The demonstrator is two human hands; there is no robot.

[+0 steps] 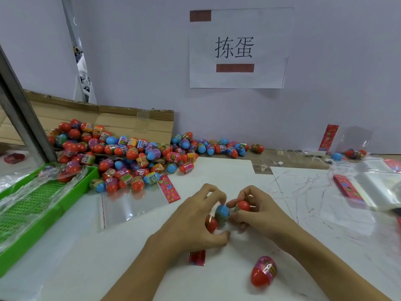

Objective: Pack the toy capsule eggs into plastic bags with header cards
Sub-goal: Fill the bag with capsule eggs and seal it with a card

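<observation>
Blue-topped capsule egg [222, 211] held upright at the middle of the head view, long axis near vertical, blue cap up and toward the wall. Pinched there by the left hand [195, 220], fingers curled over the top and thumb low at the near side, so this grip closed on the egg. Just under it, a red egg [211, 223] also inside the same hand, seemingly already behind clear plastic; cannot tell this for sure. Red header card [197, 257] sticking out below the left wrist toward the near edge of the white counter [227, 177], so bag mouth probably pointing away from the body, up toward the eggs.

Touching the blue egg at its right: a second egg with red cap [243, 205], gripped by the curled fingers of the right hand [258, 213], its long axis tilted, red end up and to the right. Right hand therefore nearer for the next insertion, judged only from this position.

Lying free on the counter, near and to the right of both hands: a pink-wrapped egg [263, 271], long axis tilted, red end toward the viewer.

Farther left, an empty flat bag [130, 205] with its card, then the big egg pile [121, 155] spilling from a cardboard box [130, 120], beside a green tray [32, 205].
</observation>
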